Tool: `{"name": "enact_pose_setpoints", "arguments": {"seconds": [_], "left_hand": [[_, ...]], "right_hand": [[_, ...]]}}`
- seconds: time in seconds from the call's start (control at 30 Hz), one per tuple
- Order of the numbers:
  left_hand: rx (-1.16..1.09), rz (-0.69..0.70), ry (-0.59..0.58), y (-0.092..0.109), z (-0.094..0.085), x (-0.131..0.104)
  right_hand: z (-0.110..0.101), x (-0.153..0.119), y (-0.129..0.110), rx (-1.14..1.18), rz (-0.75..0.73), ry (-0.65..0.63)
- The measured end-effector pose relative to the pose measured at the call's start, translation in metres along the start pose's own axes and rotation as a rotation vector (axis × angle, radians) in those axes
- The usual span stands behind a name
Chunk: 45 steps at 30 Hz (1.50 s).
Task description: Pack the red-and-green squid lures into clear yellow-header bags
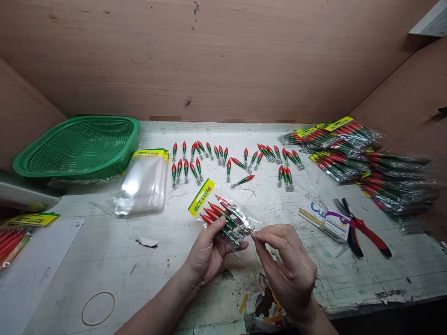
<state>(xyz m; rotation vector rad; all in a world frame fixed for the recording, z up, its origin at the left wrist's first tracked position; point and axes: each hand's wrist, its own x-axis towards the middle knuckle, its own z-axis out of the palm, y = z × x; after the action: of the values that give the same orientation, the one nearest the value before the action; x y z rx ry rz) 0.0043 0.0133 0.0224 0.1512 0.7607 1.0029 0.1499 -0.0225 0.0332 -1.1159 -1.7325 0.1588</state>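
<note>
My left hand [209, 249] grips a clear plastic bag [226, 215] with a yellow and green header, thumb on top. Inside the bag lie several red and green fishing lures with hooks at their lower ends. My right hand [288, 265] is pinched at the bag's lower right corner, by the hooks; what exactly the fingertips hold is too small to tell. Beyond the hands, several loose lures [186, 170] lie in rough rows on the table. To the left sits a stack of clear header bags [143, 184].
A green plastic basket [134, 139] stands at the back left. Filled lure packs [401, 181] are piled at the right. Red-handled pliers [372, 236] rest against a small card box [324, 218]. A rubber band [84, 312] lies front left. Wooden panels [223, 60] enclose the table.
</note>
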Motion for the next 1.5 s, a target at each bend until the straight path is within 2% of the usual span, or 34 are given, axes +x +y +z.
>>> {"name": "enact_pose_setpoints", "arguments": {"seconds": [0.07, 0.13, 0.23, 0.3, 0.37, 0.43, 0.5, 0.6, 0.73, 0.87, 1.03, 1.13, 1.2, 1.33, 1.43, 1.5], "left_hand": [[-0.02, 0.003, 0.015, 0.0, 0.001, 0.001], [-0.055, 0.001, 0.061, 0.0, 0.002, 0.001], [-0.093, -0.02, 0.115, 0.002, 0.003, 0.001], [-0.106, -0.032, 0.1, 0.005, 0.004, 0.001], [-0.129, -0.022, 0.071, 0.006, 0.004, 0.0], [-0.162, 0.013, 0.053, 0.006, 0.004, -0.001], [-0.182, 0.033, 0.042, 0.004, 0.005, -0.001], [-0.182, 0.006, 0.042, 0.0, 0.006, -0.002], [-0.216, 0.009, 0.115, -0.003, 0.005, 0.001], [-0.224, -0.024, 0.142, 0.002, 0.004, 0.003], [-0.223, 0.014, 0.182, 0.011, 0.005, 0.002], [-0.227, -0.012, 0.185, 0.014, 0.006, 0.001], [-0.22, -0.026, 0.183, 0.015, 0.007, 0.001], [-0.206, -0.026, 0.18, 0.016, 0.008, 0.001], [-0.202, -0.017, 0.174, 0.016, 0.007, 0.002], [-0.199, -0.009, 0.162, 0.016, 0.007, 0.003]], "right_hand": [[-0.003, 0.002, -0.001, 0.015, 0.042, -0.009], [-0.011, 0.008, 0.004, 0.106, 0.118, -0.075], [-0.032, 0.029, 0.034, 0.138, 0.248, -0.126], [-0.046, 0.047, 0.068, -0.126, 0.395, -0.077], [-0.054, 0.065, 0.105, -0.474, 0.63, -0.15], [-0.055, 0.077, 0.137, -0.597, 0.74, -0.221], [-0.049, 0.084, 0.159, -0.635, 0.787, -0.262], [-0.042, 0.086, 0.174, -0.69, 0.84, -0.297], [-0.043, 0.084, 0.172, -0.724, 0.85, -0.319], [-0.043, 0.074, 0.167, -0.719, 0.764, -0.347], [-0.04, 0.061, 0.168, -0.74, 0.63, -0.361], [-0.034, 0.064, 0.158, -0.736, 0.492, -0.355], [-0.018, 0.069, 0.145, -0.681, 0.326, -0.414], [0.034, 0.084, 0.12, -0.561, -0.041, -0.634], [0.063, 0.094, 0.113, -0.559, -0.193, -0.713], [0.067, 0.097, 0.113, -0.579, -0.233, -0.719]]}}
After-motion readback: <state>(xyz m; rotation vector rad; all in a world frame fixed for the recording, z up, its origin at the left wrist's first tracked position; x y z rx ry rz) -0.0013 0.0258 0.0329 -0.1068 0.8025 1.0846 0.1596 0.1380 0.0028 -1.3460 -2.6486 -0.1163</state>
